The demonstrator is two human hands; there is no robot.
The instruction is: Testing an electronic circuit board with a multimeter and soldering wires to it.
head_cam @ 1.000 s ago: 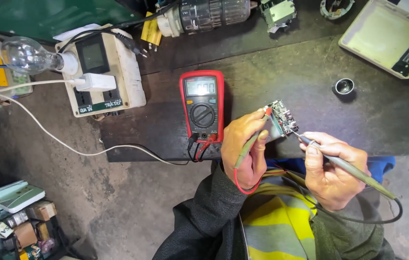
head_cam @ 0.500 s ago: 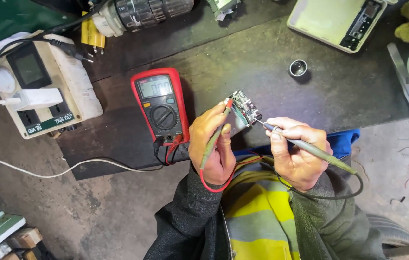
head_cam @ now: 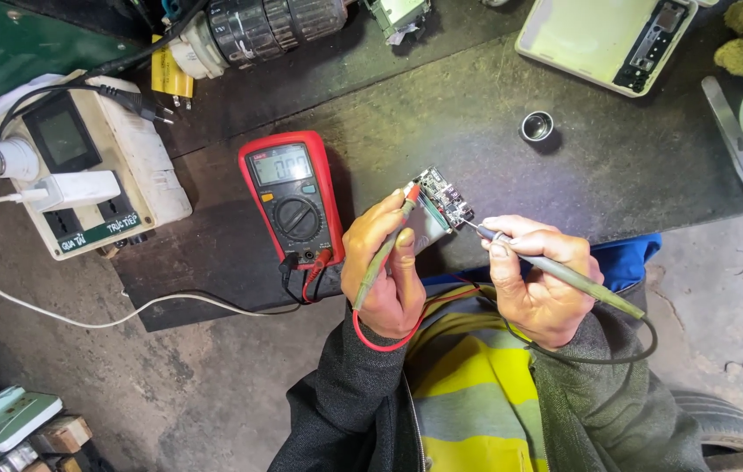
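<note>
— What's in the middle of it all?

— A small circuit board (head_cam: 440,208), held up above the near edge of the dark mat (head_cam: 476,114) that covers the desk. The left hand (head_cam: 385,271) has it pinched between thumb and fingers, closed tight, and the same hand keeps a red-tipped probe (head_cam: 386,249) pressed along the board's left edge.

— And the other hand?

— The right hand (head_cam: 539,280) is curled shut around a grey probe (head_cam: 555,271), held like a pen, with its metal tip touching the board's right side. A black lead runs from that probe's back end and loops down over the person's sleeve; a red lead curves under the left wrist.

— Where do the leads go?

— To a red multimeter (head_cam: 293,197) lying flat on the mat just left of the left hand, with both plugs seated in its bottom edge.

— Further out?

— Left of the mat, a white power strip with a small screen (head_cam: 83,170) and a white plug in it. At the far left corner lies a dark cylindrical motor part (head_cam: 258,31). Far right on the mat sit a small metal ring (head_cam: 537,127) and a cream plastic casing (head_cam: 603,39); tweezers (head_cam: 736,144) lie near the right edge.
</note>
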